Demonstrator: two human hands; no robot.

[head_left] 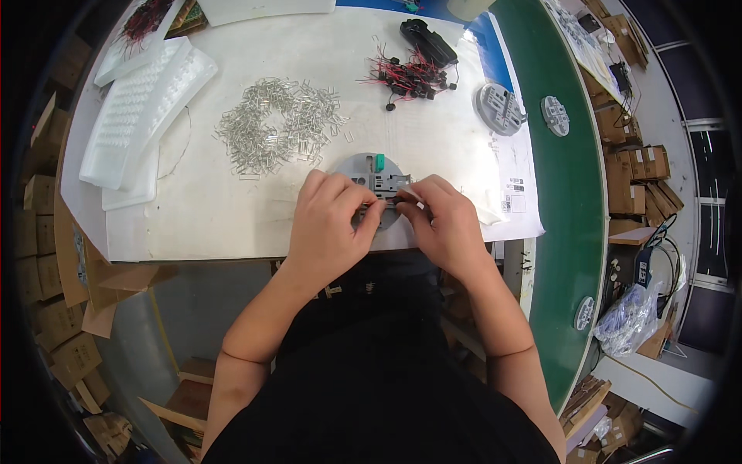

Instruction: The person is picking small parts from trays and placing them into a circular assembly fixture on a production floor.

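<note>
Near the front edge of the table lies a round grey plastic housing (352, 164) with slots and a small green block (379, 162) on it. My left hand (331, 219) reaches over its left side, thumb and forefinger pinched at the housing's middle. From the right, my right hand (448, 224) meets it there, also with thumb and forefinger pinched. A small pale, flat piece and something dark show by the right fingertips. What each pinch holds is too small and partly hidden to name. Beyond my left hand spreads a pile of U-shaped metal wire pieces (259, 127).
Small black round parts with red wires (417, 81) lie beside a black plastic case (428, 42). White plastic trays (131, 116) stack at the left. More grey round housings (501, 108) sit at the right, some on a green surface (560, 201). Cardboard boxes (58, 286) stand around.
</note>
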